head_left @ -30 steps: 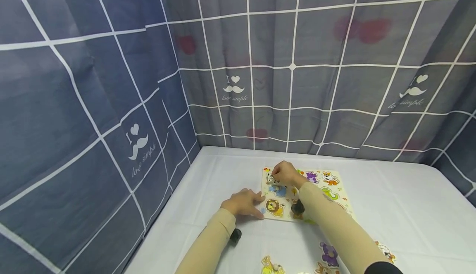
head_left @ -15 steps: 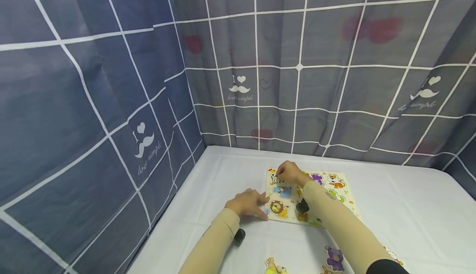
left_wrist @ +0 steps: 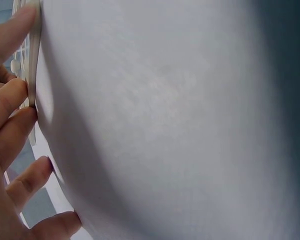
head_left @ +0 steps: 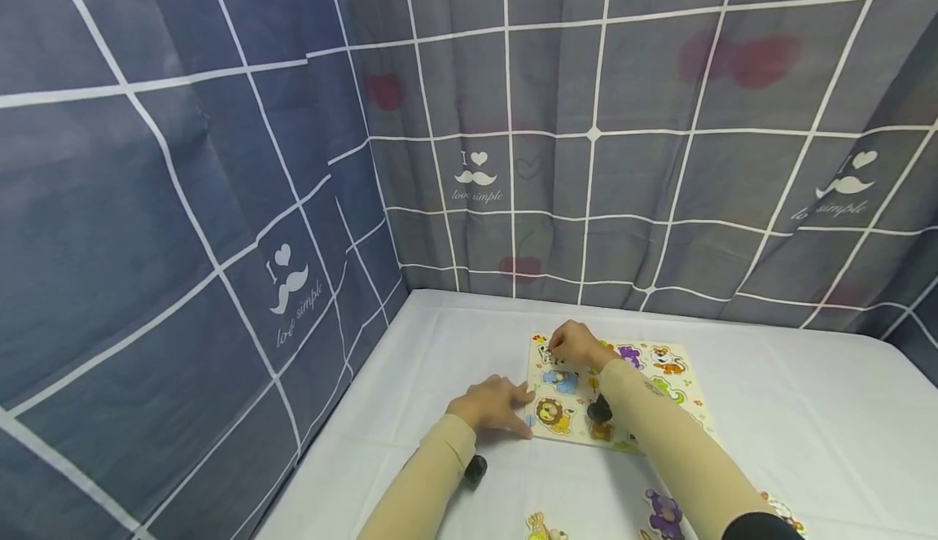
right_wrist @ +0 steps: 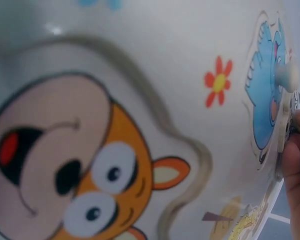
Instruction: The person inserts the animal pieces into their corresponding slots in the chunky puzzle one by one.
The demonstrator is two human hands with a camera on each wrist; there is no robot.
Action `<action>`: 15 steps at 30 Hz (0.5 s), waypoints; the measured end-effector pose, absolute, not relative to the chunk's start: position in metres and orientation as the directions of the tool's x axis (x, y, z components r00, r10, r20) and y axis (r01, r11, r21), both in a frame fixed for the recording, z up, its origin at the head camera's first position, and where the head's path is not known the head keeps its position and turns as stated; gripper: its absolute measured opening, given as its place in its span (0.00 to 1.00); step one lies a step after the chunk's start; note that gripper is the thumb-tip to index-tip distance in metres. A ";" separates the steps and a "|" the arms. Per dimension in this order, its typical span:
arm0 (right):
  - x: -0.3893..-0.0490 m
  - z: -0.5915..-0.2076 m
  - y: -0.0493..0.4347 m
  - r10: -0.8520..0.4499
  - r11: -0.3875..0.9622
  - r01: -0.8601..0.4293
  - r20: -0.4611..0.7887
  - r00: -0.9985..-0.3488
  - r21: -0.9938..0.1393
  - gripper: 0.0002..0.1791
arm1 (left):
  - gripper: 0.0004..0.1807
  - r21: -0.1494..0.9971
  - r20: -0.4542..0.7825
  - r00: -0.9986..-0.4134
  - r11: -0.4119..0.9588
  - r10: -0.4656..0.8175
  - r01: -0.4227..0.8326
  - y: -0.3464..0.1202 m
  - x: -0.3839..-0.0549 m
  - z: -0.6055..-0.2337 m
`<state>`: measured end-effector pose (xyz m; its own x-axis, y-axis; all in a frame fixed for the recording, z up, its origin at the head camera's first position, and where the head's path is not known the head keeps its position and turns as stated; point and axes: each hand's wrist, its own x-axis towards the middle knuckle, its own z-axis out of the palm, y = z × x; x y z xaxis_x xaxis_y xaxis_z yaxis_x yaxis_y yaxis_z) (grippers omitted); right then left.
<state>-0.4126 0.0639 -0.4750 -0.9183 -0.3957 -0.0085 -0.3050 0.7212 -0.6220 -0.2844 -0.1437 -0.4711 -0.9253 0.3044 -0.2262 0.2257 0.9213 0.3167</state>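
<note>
On the white table lies a pale puzzle board [head_left: 579,441] with animal pictures. My left hand [head_left: 489,406] has its fingers spread and touches the board's left edge; in the left wrist view its fingertips [left_wrist: 27,117] meet that edge. At the board's far left corner, my right hand [head_left: 575,344] pinches a small black-and-white animal puzzle piece [head_left: 545,354], which it partly covers. Close to that hand is a blue animal piece [right_wrist: 264,90] with a round knob. A lion picture [head_left: 553,415] lies nearer the board's front left corner.
Loose puzzle pieces lie in front of the board: a purple animal [head_left: 665,514], a yellow giraffe-like one [head_left: 541,528] and an orange-and-white one [head_left: 780,509] beside the right forearm. A checked curtain [head_left: 550,198] hangs behind the table and on its left.
The head view has shifted slightly, so everything appears farther right. My right hand stays over the far left corner with the piece, and my left hand keeps its place at the edge.
</note>
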 end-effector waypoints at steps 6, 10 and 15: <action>-0.418 -0.472 0.062 -0.417 0.720 -0.343 0.019 -0.909 -0.603 0.06 | 0.39 0.320 -0.217 -0.925 0.918 0.313 0.236 -0.145 -0.287 -0.469; -0.420 -0.474 0.061 -0.433 0.716 -0.370 0.039 -0.900 -0.592 0.06 | 0.39 0.318 -0.212 -0.923 0.916 0.320 0.244 -0.145 -0.289 -0.471; -0.416 -0.476 0.061 -0.434 0.718 -0.374 0.042 -0.900 -0.588 0.06 | 0.39 0.319 -0.215 -0.923 0.917 0.318 0.241 -0.144 -0.287 -0.474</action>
